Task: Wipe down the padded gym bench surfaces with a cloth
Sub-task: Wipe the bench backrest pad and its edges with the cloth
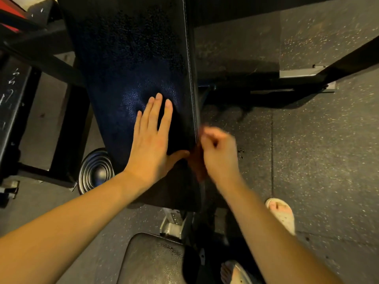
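Looks like a gym: 2 black padded surfaces, a long back pad (131,58) and a seat pad (151,261), sit on black steel frames (348,58). Speckled rubber floor tiles (328,160) lie underfoot, and a ribbed round metal disc (96,171) sits beside the bench.

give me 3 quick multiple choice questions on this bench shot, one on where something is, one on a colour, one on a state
1. Where is the ringed disc?
A. on top of the pad
B. low down, at the pad's left edge
C. right of the bench

2. What colour is the bench pad?
A. black
B. white
C. yellow

3. How is the left hand?
A. balled in a fist
B. pinching a bottle
C. flat on the pad, fingers straight

Answers:
1 B, the disc shows below the pad's left edge, partly hidden by it.
2 A, the textured cover is black with a pale seam.
3 C, its palm and straight fingers lie on the pad.
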{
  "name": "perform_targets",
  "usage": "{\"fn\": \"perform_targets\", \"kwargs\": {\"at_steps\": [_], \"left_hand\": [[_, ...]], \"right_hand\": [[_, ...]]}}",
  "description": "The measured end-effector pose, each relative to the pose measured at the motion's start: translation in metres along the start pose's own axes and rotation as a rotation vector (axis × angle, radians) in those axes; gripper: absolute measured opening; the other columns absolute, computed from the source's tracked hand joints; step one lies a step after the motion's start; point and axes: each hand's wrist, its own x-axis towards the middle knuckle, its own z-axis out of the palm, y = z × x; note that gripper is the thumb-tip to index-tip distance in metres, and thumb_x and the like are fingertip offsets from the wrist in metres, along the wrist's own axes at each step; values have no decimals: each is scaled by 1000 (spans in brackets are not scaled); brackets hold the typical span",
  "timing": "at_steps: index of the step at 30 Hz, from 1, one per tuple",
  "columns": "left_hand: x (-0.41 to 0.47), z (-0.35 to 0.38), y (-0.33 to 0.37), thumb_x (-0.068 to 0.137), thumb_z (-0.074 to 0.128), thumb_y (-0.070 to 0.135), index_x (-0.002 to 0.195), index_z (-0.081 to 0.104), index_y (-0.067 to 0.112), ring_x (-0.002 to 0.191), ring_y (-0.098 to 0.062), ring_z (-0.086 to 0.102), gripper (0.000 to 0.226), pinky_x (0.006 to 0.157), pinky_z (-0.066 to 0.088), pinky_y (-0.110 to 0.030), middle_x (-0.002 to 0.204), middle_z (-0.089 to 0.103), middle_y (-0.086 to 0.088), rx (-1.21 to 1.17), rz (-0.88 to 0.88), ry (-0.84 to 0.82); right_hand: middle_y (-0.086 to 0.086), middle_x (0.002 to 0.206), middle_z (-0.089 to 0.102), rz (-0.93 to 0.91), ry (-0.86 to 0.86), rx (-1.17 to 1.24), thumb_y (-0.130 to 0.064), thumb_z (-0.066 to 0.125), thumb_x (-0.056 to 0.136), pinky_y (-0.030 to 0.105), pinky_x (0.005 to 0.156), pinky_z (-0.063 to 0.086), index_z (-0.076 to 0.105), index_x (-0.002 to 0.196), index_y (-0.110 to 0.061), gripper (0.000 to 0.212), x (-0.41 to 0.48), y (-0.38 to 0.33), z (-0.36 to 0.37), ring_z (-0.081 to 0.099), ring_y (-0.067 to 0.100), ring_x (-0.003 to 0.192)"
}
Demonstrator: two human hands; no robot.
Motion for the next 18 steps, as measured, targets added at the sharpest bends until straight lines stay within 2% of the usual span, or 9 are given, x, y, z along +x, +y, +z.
{"fn": "perform_targets", "kwargs": {"at_steps": [2, 4, 6, 8, 10, 12, 14, 16, 18], "left_hand": [[0, 1, 0, 78, 72, 60, 163, 8, 7, 159, -31, -3, 119, 127, 11, -58, 171, 0, -17, -11, 6, 13], [-1, 2, -2, 79, 75, 57, 164, 7, 8, 159, -31, -4, 119, 127, 10, -57, 171, -1, -16, -9, 6, 10], [-1, 1, -1, 79, 77, 58, 164, 4, 9, 159, -29, -7, 122, 128, 6, -54, 171, -4, -15, 3, 3, 6], [-2, 2, 1, 80, 74, 62, 164, 3, 11, 159, -28, -8, 121, 129, 4, -51, 172, -6, -13, 15, -1, -1], [-10, 6, 4, 86, 71, 59, 164, 6, 11, 159, -28, -5, 113, 129, 7, -52, 172, -3, -13, 14, -25, 30], [-31, 13, 10, 92, 68, 53, 164, 12, 9, 159, -29, 1, 101, 128, 12, -54, 171, 3, -14, -13, -55, 77], [-58, 25, 18, 91, 70, 49, 163, 16, 6, 159, -31, 5, 100, 126, 16, -57, 171, 6, -16, -49, -75, 70], [-80, 39, 22, 85, 75, 49, 163, 15, 5, 159, -31, 5, 107, 125, 17, -58, 171, 5, -16, -41, -71, 6], [-90, 47, 19, 81, 81, 47, 162, 16, 5, 159, -32, 5, 113, 125, 17, -58, 171, 5, -17, 19, -24, -38]], "right_hand": [[-1, 116, 68, -174, 89, 39, -17, 52, 103, 34, 94, 58, 67, 124, -19, 26, 18, -26, 3, 67, 10, 105], [-5, 115, 66, -245, 120, 45, -16, 52, 104, 31, 95, 57, 67, 121, -20, 23, 7, -11, 8, 66, 7, 107], [-13, 112, 63, -174, 95, -20, -15, 53, 103, 27, 94, 56, 65, 120, -26, 23, -22, 32, 9, 64, -2, 105], [-21, 105, 59, -14, 78, -117, -13, 55, 102, 25, 97, 54, 61, 116, -34, 26, -57, 83, 4, 60, -12, 100], [-23, 102, 56, 88, 61, -155, -10, 57, 101, 14, 92, 51, 62, 117, -31, 27, -78, 112, 1, 60, -7, 104], [-20, 107, 57, 109, 46, -130, -11, 57, 102, 2, 81, 45, 65, 125, -21, 27, -71, 102, 1, 62, 3, 114], [-20, 110, 60, -24, 47, -82, -14, 56, 102, 5, 83, 47, 65, 126, -22, 27, -48, 70, 3, 62, -3, 108], [-18, 103, 59, -208, 98, -73, -15, 55, 102, 4, 85, 45, 67, 121, -20, 23, -30, 38, 6, 60, -9, 96], [-17, 104, 59, -245, 123, -56, -17, 53, 103, 6, 87, 46, 65, 120, -25, 22, -34, 46, 10, 59, -9, 97]]}}
